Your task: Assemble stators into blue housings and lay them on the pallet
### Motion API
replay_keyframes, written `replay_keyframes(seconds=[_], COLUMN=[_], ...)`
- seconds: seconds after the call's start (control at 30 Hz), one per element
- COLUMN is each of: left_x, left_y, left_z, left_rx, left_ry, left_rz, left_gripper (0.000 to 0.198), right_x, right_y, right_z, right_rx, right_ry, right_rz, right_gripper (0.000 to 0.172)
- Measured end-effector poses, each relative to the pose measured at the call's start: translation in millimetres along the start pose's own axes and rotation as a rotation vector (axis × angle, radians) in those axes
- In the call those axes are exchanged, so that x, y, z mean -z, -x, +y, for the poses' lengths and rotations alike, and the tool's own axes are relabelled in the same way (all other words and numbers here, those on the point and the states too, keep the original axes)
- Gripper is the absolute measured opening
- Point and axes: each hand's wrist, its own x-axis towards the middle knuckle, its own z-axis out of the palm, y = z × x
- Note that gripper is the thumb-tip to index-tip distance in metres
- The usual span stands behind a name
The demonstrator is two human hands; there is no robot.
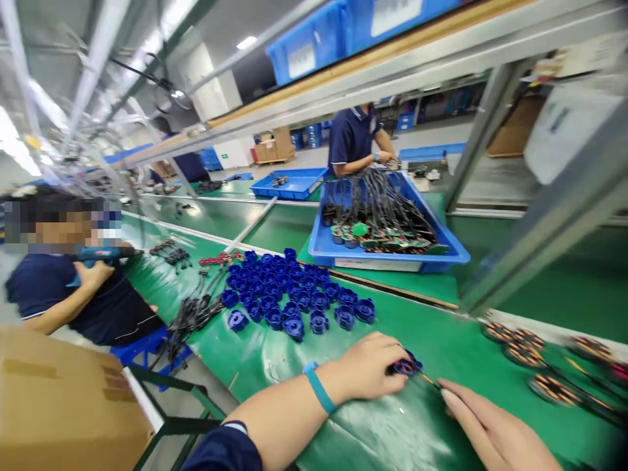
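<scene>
My left hand, with a teal band on its wrist, is closed around a blue plastic housing low over the green table. Dark and reddish parts show inside the housing, partly hidden by the fingers. Thin wires run out of it to the right. My right hand pinches these wires between thumb and forefinger. Beyond my left hand several loose blue housings lie in a spread group. To the right of my right hand are copper-wound motor stators with dark cables.
A blue tray full of cabled circuit boards stands behind the housings. Bundled black cables hang over the table's left edge. One co-worker at the left holds a power drill; another works across the bench. A metal post rises at right.
</scene>
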Motion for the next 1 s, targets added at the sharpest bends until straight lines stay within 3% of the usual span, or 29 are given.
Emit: replay_keyframes(seconds=[0.1,0.2,0.5,0.7,1.0], left_x=[3.1,4.7,1.1,-8.2,-2.5], left_y=[4,6,1,3,-3], left_z=[5,2,-7,2,5], left_rx=[0.038,0.085,-0.092,-0.103,-0.055], left_ry=[0.123,0.125,-0.196,-0.355,-0.247], left_rz=[0.038,0.024,0.112,0.163,0.131], left_gripper=[0.042,0.043,0.037,0.038,0.021], right_x=[13,20,26,29,35], right_y=[-5,-11,-13,-15,-15], right_z=[-37,-54,-59,-61,-61], right_rx=[-0.062,-0.106,-0.100,-0.069,-0.092], right_ry=[0.004,0.004,-0.011,0.055,-0.086], right_rz=[-0.122,-0.199,-0.175,-0.183,-0.171], right_gripper=[0.037,0.032,0.023,0.022,0.019])
